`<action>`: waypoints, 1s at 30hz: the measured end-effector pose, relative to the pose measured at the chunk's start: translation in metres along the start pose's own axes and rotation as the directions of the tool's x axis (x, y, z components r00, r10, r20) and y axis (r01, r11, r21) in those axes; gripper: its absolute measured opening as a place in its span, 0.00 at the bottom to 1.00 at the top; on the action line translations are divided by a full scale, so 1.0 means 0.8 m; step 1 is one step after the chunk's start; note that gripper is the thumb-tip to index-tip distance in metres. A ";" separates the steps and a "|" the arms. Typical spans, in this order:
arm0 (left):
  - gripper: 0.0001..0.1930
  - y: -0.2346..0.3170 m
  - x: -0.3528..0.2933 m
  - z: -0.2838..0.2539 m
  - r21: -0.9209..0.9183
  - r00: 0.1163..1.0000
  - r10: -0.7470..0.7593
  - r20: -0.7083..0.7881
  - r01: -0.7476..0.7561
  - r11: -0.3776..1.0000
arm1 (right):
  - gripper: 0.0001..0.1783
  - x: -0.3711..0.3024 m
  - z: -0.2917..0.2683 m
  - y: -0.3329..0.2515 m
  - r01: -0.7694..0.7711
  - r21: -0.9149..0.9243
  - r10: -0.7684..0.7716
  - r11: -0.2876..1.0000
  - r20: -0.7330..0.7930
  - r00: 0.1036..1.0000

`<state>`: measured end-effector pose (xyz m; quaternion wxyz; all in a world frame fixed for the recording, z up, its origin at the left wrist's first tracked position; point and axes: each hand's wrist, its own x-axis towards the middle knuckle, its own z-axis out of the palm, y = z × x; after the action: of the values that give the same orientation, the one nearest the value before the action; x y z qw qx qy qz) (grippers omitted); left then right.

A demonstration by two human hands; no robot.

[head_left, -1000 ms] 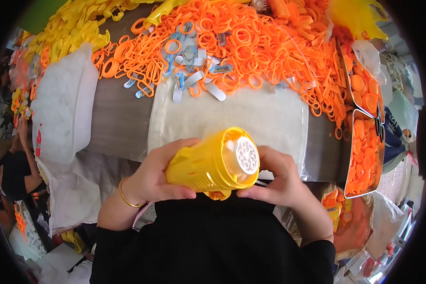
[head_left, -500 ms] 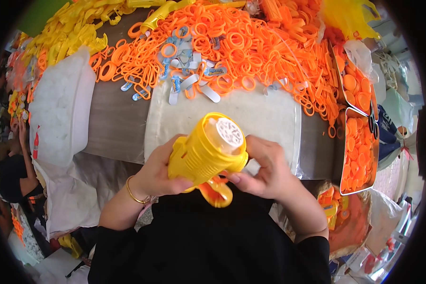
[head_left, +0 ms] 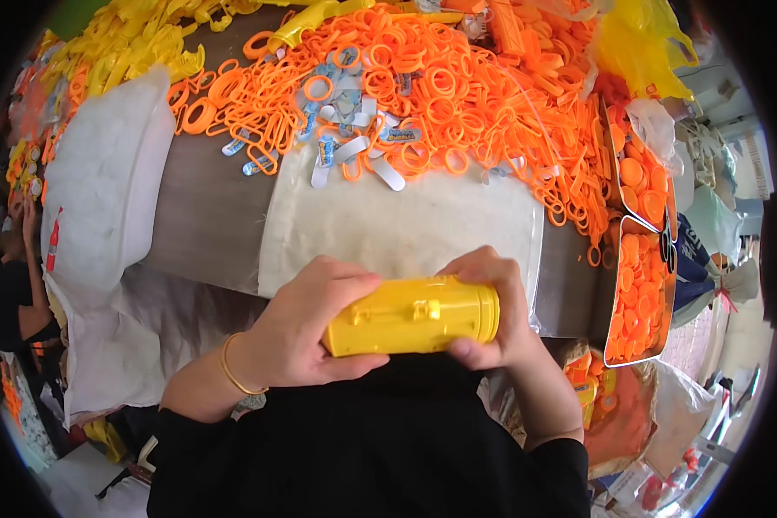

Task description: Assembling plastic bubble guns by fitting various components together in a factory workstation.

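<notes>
Level in front of my black shirt lies a yellow plastic cylinder (head_left: 401, 318), held between both hands. Its visible side carries small raised tabs, and a ribbed ring runs round the right end. My left hand (head_left: 312, 321) is wrapped round the left end, thumb on top and fingers beneath. At the other end, my right hand (head_left: 502, 298) closes over the ringed rim, its thumb at the lower edge. My palms cover both ends of the cylinder. Beneath and beyond it lies a pale mat (head_left: 388, 216) on the table.
Orange rings and clips (head_left: 440, 95) heap along the far side, with small printed labels (head_left: 351, 148) among them. Yellow parts (head_left: 138, 43) pile at far left, behind a white tub (head_left: 112, 173). Boxes of orange caps (head_left: 637, 293) stand right, scissors (head_left: 667, 250) beside them. Another person (head_left: 13, 293) is left.
The cylinder has turned from tilted upright to lying sideways. Its white patterned end disc and the curved orange-yellow part below no longer show. My right hand has moved onto its right end.
</notes>
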<state>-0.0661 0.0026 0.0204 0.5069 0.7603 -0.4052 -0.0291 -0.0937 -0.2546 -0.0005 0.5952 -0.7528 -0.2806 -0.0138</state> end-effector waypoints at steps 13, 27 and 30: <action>0.30 -0.018 0.035 -0.024 -0.038 0.892 -0.292 0.345 0.324 0.945 | 0.36 0.055 0.003 -0.024 -0.384 -0.066 0.382 0.921 -0.044 0.923; 0.44 -0.072 -0.029 0.014 -0.737 0.929 -0.297 -0.221 0.041 0.675 | 0.37 0.035 0.041 -0.057 -0.162 -0.370 0.245 0.915 0.190 0.951; 0.44 -0.067 -0.020 0.024 -0.806 0.875 -0.420 -0.243 0.059 0.590 | 0.37 0.035 0.043 -0.050 -0.210 -0.263 0.248 0.942 0.119 0.961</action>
<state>-0.0538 0.0069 -0.0376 0.8480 0.5022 -0.1277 -0.1111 -0.0987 -0.2065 0.0349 0.4710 -0.8477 -0.2313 0.0775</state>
